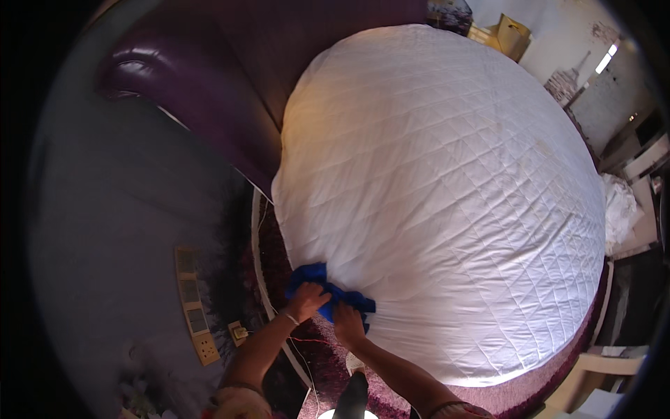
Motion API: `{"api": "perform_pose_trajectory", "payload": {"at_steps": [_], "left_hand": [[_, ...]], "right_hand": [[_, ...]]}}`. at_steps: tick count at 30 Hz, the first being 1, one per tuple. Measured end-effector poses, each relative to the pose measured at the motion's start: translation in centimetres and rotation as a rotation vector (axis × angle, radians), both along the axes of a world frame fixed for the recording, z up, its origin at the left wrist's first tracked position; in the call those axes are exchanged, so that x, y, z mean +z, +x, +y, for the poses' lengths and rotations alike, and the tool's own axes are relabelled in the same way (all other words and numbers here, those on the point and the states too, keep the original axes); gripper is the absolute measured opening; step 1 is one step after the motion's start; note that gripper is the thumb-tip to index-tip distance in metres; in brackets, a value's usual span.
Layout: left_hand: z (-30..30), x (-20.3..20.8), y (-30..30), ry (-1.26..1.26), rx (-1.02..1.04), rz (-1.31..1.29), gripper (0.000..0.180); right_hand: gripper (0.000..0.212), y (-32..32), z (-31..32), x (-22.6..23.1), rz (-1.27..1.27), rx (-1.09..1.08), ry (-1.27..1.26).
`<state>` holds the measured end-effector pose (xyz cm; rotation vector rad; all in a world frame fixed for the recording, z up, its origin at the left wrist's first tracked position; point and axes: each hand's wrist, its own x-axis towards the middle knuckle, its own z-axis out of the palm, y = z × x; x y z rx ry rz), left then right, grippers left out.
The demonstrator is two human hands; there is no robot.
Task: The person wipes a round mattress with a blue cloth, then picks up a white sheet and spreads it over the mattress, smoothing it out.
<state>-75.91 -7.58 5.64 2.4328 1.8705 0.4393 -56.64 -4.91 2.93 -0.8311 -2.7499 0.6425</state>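
A crumpled blue cloth is lying bunched against the near left edge of a bed, partly overlapping its white quilted cover. A person's two bare hands are grasping it. The left hand is curling its fingers over the cloth's left part, and its wrist is wearing a thin pale band. The right hand is gripping the cloth's right part, just beside the left hand, with the knuckles facing up. Both forearms are reaching in from below.

The cover is spreading over the whole bed, showing diamond stitching and many creases. A glossy purple headboard is standing along the bed's far left edge. Beneath the near edge, a shaggy purple and pink rug is showing. One of the person's feet, in a light shoe, is resting near that edge.

Left of the bed, a dark grey wall is carrying a gold switch panel and, near it, a socket with a plug. Beyond the bed's far edge, a yellow bag is standing. By the right edge, white fabric is lying in a heap.
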Motion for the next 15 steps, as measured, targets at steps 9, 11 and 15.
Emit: {"api": "perform_pose_trajectory", "payload": {"at_steps": [9,11,15], "left_hand": [[0.9,3.0,2.7,-0.233,0.059,0.269,0.015],[-0.4,2.1,3.7,-0.351,0.076,0.267,0.014],[2.0,7.2,10.9,-0.171,0.029,0.083,0.029]], "right_hand": [[0.039,0.7,0.2,-0.2,0.157,-0.046,-0.197],[0.043,2.6,0.8,1.7,0.063,0.031,-0.274],[0.044,11.1,2.4,4.4,0.093,-0.021,-0.293]]}}
